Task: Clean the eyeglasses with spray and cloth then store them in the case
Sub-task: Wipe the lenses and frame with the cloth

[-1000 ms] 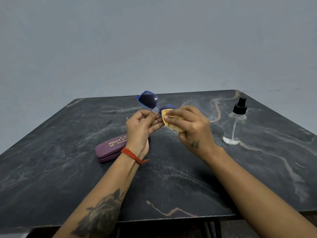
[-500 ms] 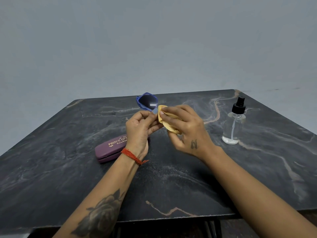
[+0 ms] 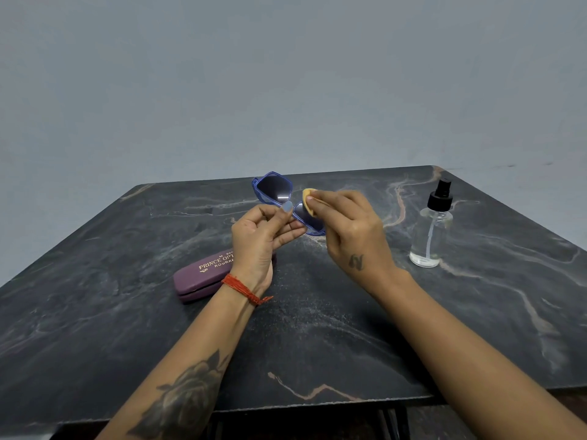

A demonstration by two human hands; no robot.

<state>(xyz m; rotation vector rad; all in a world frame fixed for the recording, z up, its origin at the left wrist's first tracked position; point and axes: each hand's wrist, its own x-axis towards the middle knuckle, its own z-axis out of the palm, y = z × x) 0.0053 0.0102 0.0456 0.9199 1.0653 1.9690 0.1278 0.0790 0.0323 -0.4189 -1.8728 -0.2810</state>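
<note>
Nearest the front edge of the dark marbled desk only the two forearms cross the surface. Further in, toward the left edge, the purple case lies shut, its long axis slanting from front-left to back-right, its far end hidden under the left wrist. Above the middle of the desk the left hand is closed on the eyeglasses, thumb and fingers pinching the blue frame at the bridge. The right hand is closed on the yellow cloth, fingertips pressing it against the lens on that side. The frame's long axis runs from back-left to front-right, so the bare lens sticks out beyond the left hand toward the back edge, while the lens being wiped lies between the two hands, touching the cloth. The right hand is the nearer one to the lens in work; the far lens looks like the next to need the cloth. The spray bottle stands upright near the right edge, well apart from both hands.
</note>
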